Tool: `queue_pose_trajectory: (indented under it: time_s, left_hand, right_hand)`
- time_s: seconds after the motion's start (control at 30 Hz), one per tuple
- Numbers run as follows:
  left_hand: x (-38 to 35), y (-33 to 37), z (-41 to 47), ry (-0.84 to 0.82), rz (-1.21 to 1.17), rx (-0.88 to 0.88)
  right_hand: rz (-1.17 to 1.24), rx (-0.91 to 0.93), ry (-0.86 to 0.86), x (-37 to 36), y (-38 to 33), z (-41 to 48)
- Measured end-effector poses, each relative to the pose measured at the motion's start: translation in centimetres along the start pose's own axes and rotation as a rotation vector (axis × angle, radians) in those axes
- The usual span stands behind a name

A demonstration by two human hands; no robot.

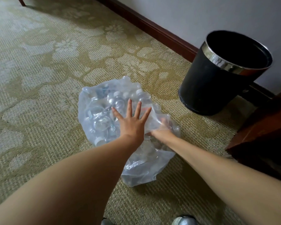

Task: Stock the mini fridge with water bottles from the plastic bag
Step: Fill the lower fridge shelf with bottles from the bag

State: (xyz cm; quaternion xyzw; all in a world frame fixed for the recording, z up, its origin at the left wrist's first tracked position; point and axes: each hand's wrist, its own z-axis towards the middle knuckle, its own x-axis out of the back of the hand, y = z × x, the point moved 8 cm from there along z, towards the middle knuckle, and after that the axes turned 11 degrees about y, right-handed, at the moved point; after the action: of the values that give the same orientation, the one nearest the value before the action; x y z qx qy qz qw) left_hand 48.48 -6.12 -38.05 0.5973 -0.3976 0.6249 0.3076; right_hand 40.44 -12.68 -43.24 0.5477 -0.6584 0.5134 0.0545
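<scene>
- One black bin [209,88] is stood by the wall [201,13], near the plastic bag [91,111].
- The plastic bag of water bottles [141,96] is laid on the carpet [39,95].
- The left hand [133,124] is spread flat on it; the right hand [163,127] is blurred under film, and its grip cannot be told.

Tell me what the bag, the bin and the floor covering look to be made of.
Plastic bag: thin clear film, glossy, crinkled; water bottles show through. Waste bin: matt black body, perhaps leatherette or plastic, with a shiny metal-looking rim band. Carpet: woven textile, matt, ribbed weave with floral pattern.
</scene>
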Motion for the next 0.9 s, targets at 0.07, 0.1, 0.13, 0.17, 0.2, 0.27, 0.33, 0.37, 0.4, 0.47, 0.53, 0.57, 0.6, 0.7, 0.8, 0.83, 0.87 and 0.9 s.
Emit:
queue_pose_trajectory:
  time_s: [0.07,0.1,0.13,0.17,0.2,0.27,0.33,0.37,0.4,0.47,0.53,0.57,0.6,0.7,0.8,0.83,0.87,0.9]
  left_hand:
    - [0.0,0.1,0.0,-0.003,0.023,-0.005]
    - [0.0,0.2,-0.1,0.004,0.038,-0.013]
    - [0.2,0.3,-0.1,0.018,0.052,-0.031]
    - [0.4,0.5,-0.1,0.038,0.058,-0.061]
    - [0.6,0.8,-0.2,0.058,0.052,-0.101]
    - [1.0,1.4,-0.4,0.096,0.025,-0.194]
    - [1.0,1.9,-0.5,0.110,-0.009,-0.248]
    - [1.0,2.0,-0.5,0.107,-0.021,-0.253]
    - [1.0,2.0,-0.6,0.099,-0.026,-0.253]
    - [0.9,2.2,-0.6,0.076,-0.023,-0.256]
    - [0.8,2.4,-0.8,0.054,-0.005,-0.269]
    - [0.6,2.5,-0.8,0.046,0.006,-0.277]
    - [0.5,2.6,-0.9,0.040,0.016,-0.285]
    - [0.4,2.9,-1.1,0.037,0.033,-0.298]
    - [0.7,2.8,-1.0,0.064,0.026,-0.301]
    - [0.8,2.8,-0.9,0.078,0.017,-0.299]
    - [0.9,2.8,-0.9,0.090,0.007,-0.298]
    - [0.9,2.8,-0.9,0.100,-0.002,-0.300]
  right_hand:
    - [0.197,-0.035,-0.029,-0.2,-0.6,-0.6]
    - [0.287,-0.094,-0.021,-0.2,-0.4,-0.5]
    - [0.348,-0.178,-0.063,-0.6,-0.2,-0.4]
    - [0.362,-0.225,-0.153,-1.2,-0.1,-0.6]
    - [0.250,-0.219,-0.144,-0.9,0.1,-0.6]
    - [0.021,-0.126,-0.103,-0.4,0.5,0.1]
    - [-0.077,-0.074,-0.062,-0.1,0.4,0.4]
    - [-0.144,-0.060,-0.041,0.0,0.3,0.5]
    - [-0.184,-0.054,-0.049,-0.1,0.1,0.5]
    - [-0.245,-0.010,-0.066,-0.4,0.1,-0.3]
    - [-0.201,-0.015,-0.065,-0.2,1.0,-2.1]
    - [-0.152,-0.018,-0.041,0.0,1.6,-2.9]
    - [-0.114,-0.015,-0.030,0.2,2.0,-3.8]
    - [-0.055,0.005,-0.025,0.5,2.1,-5.4]
    - [0.082,0.011,-0.004,1.1,1.3,-6.2]
    - [0.133,0.015,0.011,1.2,1.1,-6.5]
    - [0.174,0.018,0.023,1.3,1.1,-6.7]
    - [0.209,0.021,0.035,1.4,1.2,-7.0]
